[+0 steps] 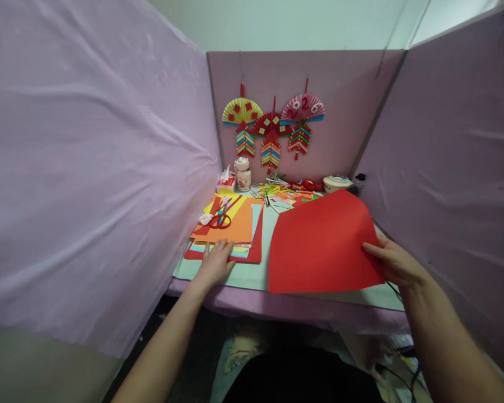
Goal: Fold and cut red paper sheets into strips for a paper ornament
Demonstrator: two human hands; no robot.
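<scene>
My right hand point(397, 262) pinches a large sheet of red paper point(323, 246) by its right edge, thumb on top. The sheet is bowed and covers the right part of the table. At the left, my left hand point(217, 262) rests with its fingers stretched over the near edge of a stack of coloured paper. An orange sheet point(235, 226) lies on top of that stack, with yellow, light blue and red sheets showing around it. Scissors with red handles point(220, 221) lie on the stack beside a crumpled white tissue point(205, 219).
Paper strips and scraps point(279, 193) are heaped at the back of the table. Behind them stand a tissue box point(226, 182), a pale jar point(243, 174) and a round lidded container point(337, 183). Paper fan decorations point(271, 134) hang on the back panel. Pink cloth walls point(109, 145) enclose both sides.
</scene>
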